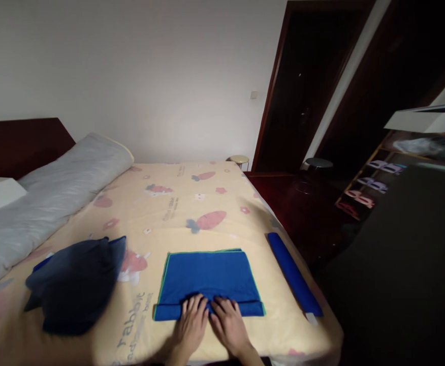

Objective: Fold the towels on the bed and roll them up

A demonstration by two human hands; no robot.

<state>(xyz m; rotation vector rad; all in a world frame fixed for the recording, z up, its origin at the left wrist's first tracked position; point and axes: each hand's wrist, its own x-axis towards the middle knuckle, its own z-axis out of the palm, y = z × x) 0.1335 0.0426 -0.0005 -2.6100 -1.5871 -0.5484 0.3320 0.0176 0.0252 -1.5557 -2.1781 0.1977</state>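
Observation:
A blue towel with green edging lies spread on the bed, its near edge turned over into a narrow roll. My left hand grips the middle of that roll, fingers curled over it. Close beside it, my right hand holds the same roll in a like way; both thumbs point inward. The undersides of the fingers are hidden. To the right lies a rolled blue towel with a white tag at its near end. On the left a crumpled dark blue cloth rests in a heap.
The bed has a yellow sheet with carrot and rabbit prints. A long grey bolster runs along its left side. Beyond the right edge stand two stools, one dark, and a shoe rack. A dark door is at the back.

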